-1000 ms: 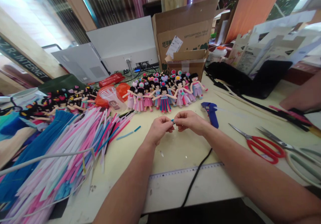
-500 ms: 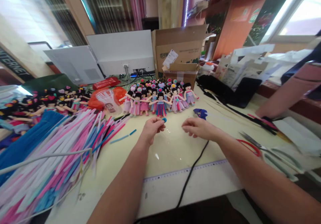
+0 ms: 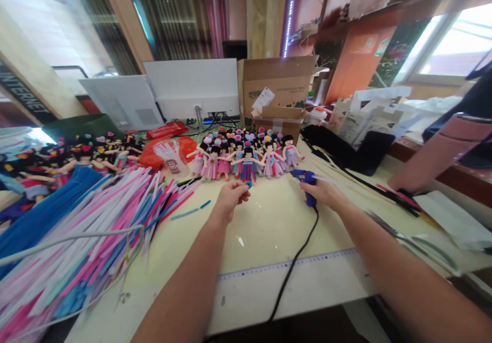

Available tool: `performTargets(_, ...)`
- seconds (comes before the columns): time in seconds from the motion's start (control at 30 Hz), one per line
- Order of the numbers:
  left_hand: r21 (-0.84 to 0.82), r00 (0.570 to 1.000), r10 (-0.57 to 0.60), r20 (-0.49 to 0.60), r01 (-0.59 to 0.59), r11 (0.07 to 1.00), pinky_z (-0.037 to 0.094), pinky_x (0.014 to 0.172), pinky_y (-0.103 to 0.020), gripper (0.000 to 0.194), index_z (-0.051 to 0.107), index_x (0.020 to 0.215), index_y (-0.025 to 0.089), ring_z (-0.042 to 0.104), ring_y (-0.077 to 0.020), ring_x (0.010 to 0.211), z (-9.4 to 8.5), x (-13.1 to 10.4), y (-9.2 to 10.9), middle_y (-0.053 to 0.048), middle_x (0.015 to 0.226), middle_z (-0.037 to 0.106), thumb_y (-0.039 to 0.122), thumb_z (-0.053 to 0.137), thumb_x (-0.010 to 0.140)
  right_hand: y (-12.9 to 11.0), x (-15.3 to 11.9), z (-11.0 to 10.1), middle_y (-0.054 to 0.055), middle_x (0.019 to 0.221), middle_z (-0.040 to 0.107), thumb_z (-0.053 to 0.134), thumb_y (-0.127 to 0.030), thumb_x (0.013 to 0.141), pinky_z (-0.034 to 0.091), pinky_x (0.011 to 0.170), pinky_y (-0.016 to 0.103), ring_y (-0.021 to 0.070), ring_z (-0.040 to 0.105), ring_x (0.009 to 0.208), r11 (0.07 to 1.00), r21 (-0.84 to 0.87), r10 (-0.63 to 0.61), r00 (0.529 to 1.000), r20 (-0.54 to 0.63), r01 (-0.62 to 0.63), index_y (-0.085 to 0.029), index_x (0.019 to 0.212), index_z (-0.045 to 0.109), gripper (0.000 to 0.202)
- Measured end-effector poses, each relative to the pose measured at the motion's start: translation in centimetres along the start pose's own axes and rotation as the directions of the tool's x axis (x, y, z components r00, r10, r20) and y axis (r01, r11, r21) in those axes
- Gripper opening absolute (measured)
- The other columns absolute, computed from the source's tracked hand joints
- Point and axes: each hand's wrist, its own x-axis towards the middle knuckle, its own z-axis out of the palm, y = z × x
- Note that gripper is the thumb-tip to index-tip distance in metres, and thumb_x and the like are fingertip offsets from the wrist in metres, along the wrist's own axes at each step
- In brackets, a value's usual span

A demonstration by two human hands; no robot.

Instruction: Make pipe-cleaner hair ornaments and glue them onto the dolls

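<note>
My left hand is closed in a pinch on a small coiled piece of blue pipe cleaner, just in front of the dolls. My right hand has its fingers around the handle of a blue hot glue gun, whose nozzle points left and whose black cord runs down to the table's front edge. Beyond both hands stands a group of small fuzzy dolls with black hair and striped or pink skirts. Two short blue pipe cleaner pieces lie left of my left hand.
A large heap of pipe cleaners covers the left side, with more dolls behind it. Scissors lie at right near my forearm. A ruler strip runs along the front. A cardboard box and monitors stand behind.
My right hand has moved onto the glue gun, closed around its handle and turned it upright. My left hand keeps its pinch on the blue coil. The camera view has tilted slightly.
</note>
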Motion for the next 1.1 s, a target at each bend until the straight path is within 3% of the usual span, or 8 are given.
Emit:
performTargets(0.07,-0.010,1.000,0.001,-0.016,-0.001,1.000,0.031,0.048,-0.019,0.018,0.055,0.066,0.016,0.050,-0.0065,0.046,-0.3,0.2,0.0,0.002,0.055,0.060,0.030,0.064,0.058,-1.3,-0.1,0.6,0.004,0.065,0.065,0.063,-0.033,0.067,0.044,0.049,0.025,0.0155,0.058,0.057,0.990,0.133,0.034,0.999,0.024,-0.037,-0.018,0.071,0.061,0.015)
performTargets(0.17,0.001,0.999,0.001,-0.036,-0.001,1.000,0.031,0.048,-0.019,0.017,0.055,0.063,0.016,0.050,-0.0063,0.046,-0.6,0.5,-0.1,0.002,0.055,0.060,0.029,0.065,0.060,-3.2,-0.5,1.6,0.008,0.090,0.069,0.064,-0.032,0.063,0.045,0.051,0.024,0.0150,0.059,0.067,0.911,0.411,-0.039,0.986,0.163,-0.032,-0.017,0.082,0.065,0.024)
performTargets(0.27,0.024,0.999,0.002,-0.049,-0.001,1.000,0.032,0.049,-0.020,0.016,0.055,0.062,0.016,0.050,-0.0065,0.046,-0.7,0.7,-0.3,0.002,0.055,0.060,0.029,0.065,0.062,-4.1,-0.9,3.0,0.006,0.086,0.068,0.063,-0.032,0.062,0.040,0.049,0.023,0.0115,0.052,0.061,0.863,0.505,-0.120,0.964,0.237,-0.017,-0.017,0.078,0.065,0.022)
performTargets(0.47,0.077,0.995,0.013,-0.100,-0.005,0.997,0.036,0.051,-0.021,0.013,0.056,0.063,0.016,0.050,-0.0076,0.046,-0.7,0.9,-0.6,0.001,0.054,0.061,0.025,0.063,0.065,-3.0,-1.5,4.7,0.001,0.059,0.053,0.057,-0.048,0.075,0.031,0.045,0.024,0.0116,0.044,0.054,0.933,0.359,-0.096,0.950,0.297,-0.018,-0.017,0.073,0.065,0.032)
performTargets(0.7,0.113,0.996,-0.003,-0.091,0.013,0.994,0.039,0.052,-0.022,0.008,0.057,0.062,0.016,0.051,-0.0083,0.048,-0.3,0.7,-0.4,0.000,0.054,0.061,0.022,0.062,0.065,-3.1,-1.8,4.5,0.004,0.067,0.060,0.056,-0.053,0.076,0.034,0.046,0.024,0.0125,0.047,0.056,0.955,0.296,-0.086,0.945,0.315,-0.012,-0.017,0.073,0.066,0.037)
performTargets(1.1,0.137,0.997,0.000,-0.073,0.010,0.990,0.040,0.052,-0.022,0.007,0.057,0.060,0.017,0.050,-0.0085,0.048,0.0,0.4,-0.2,0.000,0.053,0.061,0.020,0.060,0.065,-3.8,-2.0,4.6,0.002,0.055,0.051,0.053,-0.052,0.075,0.032,0.048,0.026,0.0130,0.045,0.054,0.974,0.223,-0.100,0.950,0.296,0.033,-0.018,0.063,0.064,0.038)
